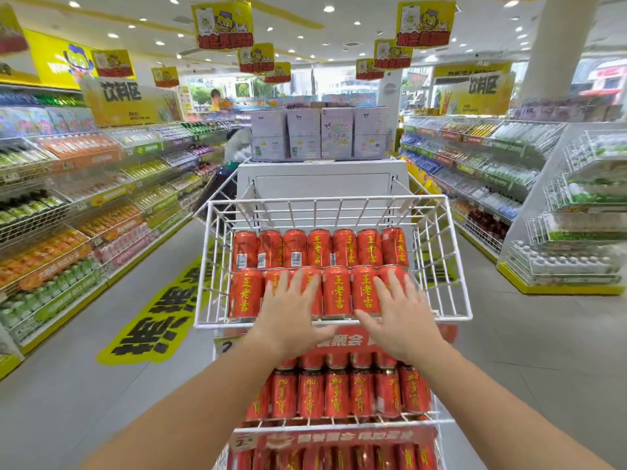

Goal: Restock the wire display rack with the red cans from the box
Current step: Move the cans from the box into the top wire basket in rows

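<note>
A white wire display rack (325, 202) stands straight ahead, and its top basket holds two rows of red cans (320, 248) with yellow characters. My left hand (291, 310) lies flat with fingers spread on the front-row cans left of centre. My right hand (395, 312) rests the same way on the front-row cans to the right. Neither hand grips a can. Lower tiers hold more red cans (339, 393) behind red price strips. No box is in view.
Long drink shelves (84, 212) line the aisle on the left, and more wire shelves (481, 171) stand on the right. Stacked pale cartons (319, 134) sit behind the rack. A yellow floor sticker (152, 320) lies to the left. A person crouches far back.
</note>
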